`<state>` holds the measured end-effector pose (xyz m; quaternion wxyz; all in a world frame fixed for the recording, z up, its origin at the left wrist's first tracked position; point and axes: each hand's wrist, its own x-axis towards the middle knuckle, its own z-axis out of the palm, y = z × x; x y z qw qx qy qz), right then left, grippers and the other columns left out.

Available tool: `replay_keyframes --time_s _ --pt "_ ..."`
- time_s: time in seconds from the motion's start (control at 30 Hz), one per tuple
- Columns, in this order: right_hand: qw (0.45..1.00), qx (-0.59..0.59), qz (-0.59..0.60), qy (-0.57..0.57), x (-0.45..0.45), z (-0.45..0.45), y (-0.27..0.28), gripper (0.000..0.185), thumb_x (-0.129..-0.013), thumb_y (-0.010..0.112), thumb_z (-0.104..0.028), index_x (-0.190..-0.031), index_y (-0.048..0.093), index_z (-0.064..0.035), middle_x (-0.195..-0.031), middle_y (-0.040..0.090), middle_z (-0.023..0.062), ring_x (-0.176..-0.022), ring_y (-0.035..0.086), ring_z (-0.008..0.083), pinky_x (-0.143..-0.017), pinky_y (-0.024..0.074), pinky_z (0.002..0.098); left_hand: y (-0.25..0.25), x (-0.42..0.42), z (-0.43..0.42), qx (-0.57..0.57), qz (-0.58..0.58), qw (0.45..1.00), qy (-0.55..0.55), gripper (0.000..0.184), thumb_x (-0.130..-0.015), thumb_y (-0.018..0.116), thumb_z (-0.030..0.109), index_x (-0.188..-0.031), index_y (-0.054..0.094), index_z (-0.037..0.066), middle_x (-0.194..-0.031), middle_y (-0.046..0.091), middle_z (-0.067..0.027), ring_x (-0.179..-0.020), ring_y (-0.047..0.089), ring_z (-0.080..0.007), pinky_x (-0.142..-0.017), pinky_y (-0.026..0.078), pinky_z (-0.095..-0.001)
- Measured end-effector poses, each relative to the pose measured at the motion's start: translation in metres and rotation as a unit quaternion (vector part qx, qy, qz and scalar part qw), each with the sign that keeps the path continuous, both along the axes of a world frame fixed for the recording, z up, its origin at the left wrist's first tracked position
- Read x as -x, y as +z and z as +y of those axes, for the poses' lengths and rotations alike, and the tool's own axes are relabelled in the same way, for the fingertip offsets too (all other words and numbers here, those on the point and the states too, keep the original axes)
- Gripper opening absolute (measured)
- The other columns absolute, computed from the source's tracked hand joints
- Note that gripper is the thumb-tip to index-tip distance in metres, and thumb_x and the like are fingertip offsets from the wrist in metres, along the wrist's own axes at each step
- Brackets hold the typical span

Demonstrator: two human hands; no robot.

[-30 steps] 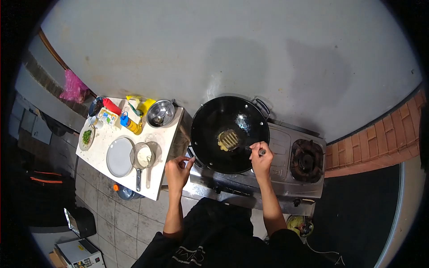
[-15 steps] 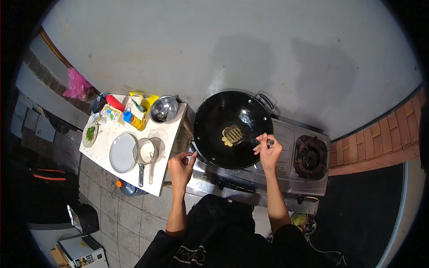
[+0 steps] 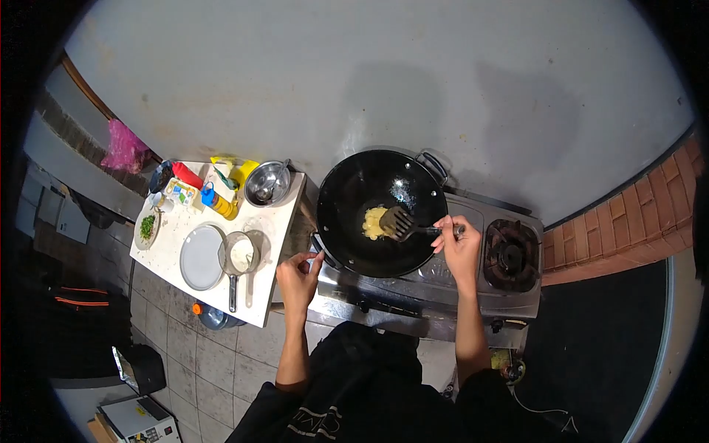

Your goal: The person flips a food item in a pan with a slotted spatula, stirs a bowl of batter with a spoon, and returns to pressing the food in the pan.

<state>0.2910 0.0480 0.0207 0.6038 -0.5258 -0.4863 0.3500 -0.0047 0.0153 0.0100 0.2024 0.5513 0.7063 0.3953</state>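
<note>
A black top (image 3: 384, 410) with short sleeves (image 3: 484, 391) bears a pale outlined marking (image 3: 316, 423), leaving both forearms (image 3: 470, 328) bare.

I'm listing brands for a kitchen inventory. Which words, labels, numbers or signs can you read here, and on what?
No text can be read for certain.
Black shirt: pale lettering, too distorted to read.
White pack with coloured print: too small to read.
White boxy unit at lower left: markings too small to read.

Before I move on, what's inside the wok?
Yellow food lies in the wok; the spatula in the right hand overlaps the food's edge in this view. Whatever the spatula's solid parts cover can't be seen.
</note>
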Motion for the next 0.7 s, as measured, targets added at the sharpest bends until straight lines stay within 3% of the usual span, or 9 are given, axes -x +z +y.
replay_keyframes --time_s 0.5,0.7 --pt "0.995 0.007 -0.095 -0.018 0.012 0.001 -0.021 0.023 -0.094 0.059 -0.009 -0.075 0.059 0.0025 -0.060 0.060 0.0053 -0.048 0.057 0.0090 -0.043 0.0418 0.0237 -0.004 -0.001 -0.001 -0.013 0.001 1.000 0.008 0.029 -0.079 0.079 0.024 -0.081 0.072 -0.004 -0.047 0.040 -0.0032 -0.044 0.034 -0.0111 -0.044 0.030 -0.0306" --pt "0.998 0.022 -0.051 -0.027 0.013 -0.001 -0.019 0.024 -0.095 0.058 -0.010 -0.075 0.059 0.0027 -0.057 0.059 0.0049 -0.047 0.057 0.0087 -0.042 0.0415 0.0237 -0.003 -0.001 0.000 0.003 -0.004 1.000 0.007 0.029 -0.079 0.079 0.024 -0.081 0.072 -0.004 -0.047 0.040 -0.0037 -0.044 0.034 -0.0117 -0.044 0.030 -0.0312"
